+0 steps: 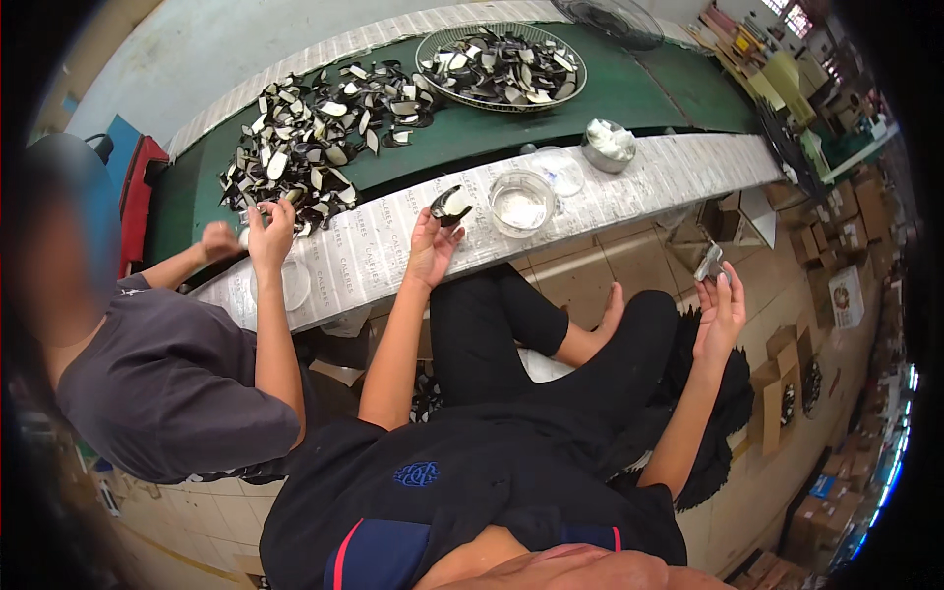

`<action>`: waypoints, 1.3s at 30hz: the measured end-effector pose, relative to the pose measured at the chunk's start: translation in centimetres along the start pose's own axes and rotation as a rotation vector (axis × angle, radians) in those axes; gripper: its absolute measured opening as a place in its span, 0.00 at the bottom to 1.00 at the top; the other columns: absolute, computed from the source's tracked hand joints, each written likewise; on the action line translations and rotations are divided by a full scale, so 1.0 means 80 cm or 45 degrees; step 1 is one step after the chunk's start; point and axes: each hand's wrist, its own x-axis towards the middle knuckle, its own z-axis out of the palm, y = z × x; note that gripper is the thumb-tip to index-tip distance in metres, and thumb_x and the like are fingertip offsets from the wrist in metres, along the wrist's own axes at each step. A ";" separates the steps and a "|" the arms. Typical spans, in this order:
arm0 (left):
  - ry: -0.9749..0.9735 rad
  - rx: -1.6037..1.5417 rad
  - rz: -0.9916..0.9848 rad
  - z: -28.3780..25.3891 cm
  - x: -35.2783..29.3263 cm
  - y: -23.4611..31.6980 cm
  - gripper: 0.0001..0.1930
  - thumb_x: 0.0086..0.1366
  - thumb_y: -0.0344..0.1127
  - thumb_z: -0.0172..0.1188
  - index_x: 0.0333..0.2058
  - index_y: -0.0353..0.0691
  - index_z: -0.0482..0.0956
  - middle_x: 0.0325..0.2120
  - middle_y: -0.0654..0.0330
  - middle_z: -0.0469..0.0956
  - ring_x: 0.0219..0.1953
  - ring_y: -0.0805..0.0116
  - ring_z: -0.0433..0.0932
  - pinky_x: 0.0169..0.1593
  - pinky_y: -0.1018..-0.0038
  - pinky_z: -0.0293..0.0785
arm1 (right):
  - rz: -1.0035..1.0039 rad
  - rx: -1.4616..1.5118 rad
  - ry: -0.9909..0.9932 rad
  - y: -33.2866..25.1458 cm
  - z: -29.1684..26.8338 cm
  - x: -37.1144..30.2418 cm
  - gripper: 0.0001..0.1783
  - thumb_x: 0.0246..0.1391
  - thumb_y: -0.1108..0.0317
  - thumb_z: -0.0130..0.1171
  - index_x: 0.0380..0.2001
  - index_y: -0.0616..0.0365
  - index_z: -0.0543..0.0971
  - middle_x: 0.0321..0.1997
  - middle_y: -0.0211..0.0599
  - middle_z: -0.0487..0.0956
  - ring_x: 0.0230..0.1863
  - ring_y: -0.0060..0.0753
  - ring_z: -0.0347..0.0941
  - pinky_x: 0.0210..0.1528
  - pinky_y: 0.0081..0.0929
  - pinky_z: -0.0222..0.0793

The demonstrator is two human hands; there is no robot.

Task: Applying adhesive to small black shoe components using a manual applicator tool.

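Observation:
My left hand (431,246) is raised at the edge of the long work table (688,162) and pinches a curved black-and-white piece (451,205) between its fingertips. My right hand (721,307) is lifted out to the right over the tiled floor and holds a small pale grey piece (709,262). A clear round bowl (521,203) with white paste stands on the table just right of my left hand. I sit cross-legged in black trousers, my bare foot (612,310) showing between the hands.
A heap of black-and-white pieces (305,133) lies on the green belt, and a wire basket (501,64) holds more. A small metal bowl (608,144) stands further right. A co-worker in a grey shirt (172,379) works at my left. Cardboard boxes (787,383) stand at the right.

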 end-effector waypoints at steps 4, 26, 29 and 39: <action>-0.189 0.054 -0.058 -0.002 -0.006 0.007 0.16 0.62 0.36 0.63 0.45 0.46 0.67 0.44 0.61 0.76 0.46 0.65 0.76 0.53 0.62 0.73 | 0.033 -0.052 -0.048 -0.010 0.029 0.013 0.18 0.62 0.70 0.54 0.53 0.65 0.70 0.44 0.40 0.78 0.43 0.30 0.77 0.48 0.29 0.75; 0.217 0.102 0.018 -0.012 -0.002 -0.009 0.35 0.52 0.44 0.72 0.57 0.53 0.64 0.49 0.61 0.75 0.48 0.60 0.76 0.55 0.55 0.72 | 0.709 0.229 0.015 0.233 -0.086 0.030 0.22 0.64 0.67 0.51 0.59 0.61 0.66 0.49 0.40 0.75 0.48 0.32 0.72 0.55 0.35 0.70; 0.212 0.098 0.009 -0.025 -0.003 -0.009 0.35 0.54 0.44 0.71 0.58 0.53 0.64 0.47 0.61 0.76 0.47 0.61 0.77 0.55 0.54 0.71 | 0.776 0.374 0.116 0.238 -0.091 0.041 0.23 0.64 0.66 0.50 0.60 0.60 0.65 0.52 0.37 0.74 0.49 0.33 0.71 0.56 0.41 0.70; 0.302 0.117 -0.019 -0.030 -0.006 -0.005 0.38 0.56 0.47 0.68 0.61 0.50 0.60 0.47 0.55 0.76 0.47 0.61 0.77 0.56 0.54 0.70 | 0.783 0.373 0.070 0.243 -0.087 0.050 0.20 0.63 0.65 0.53 0.56 0.55 0.67 0.52 0.36 0.73 0.52 0.34 0.69 0.56 0.41 0.68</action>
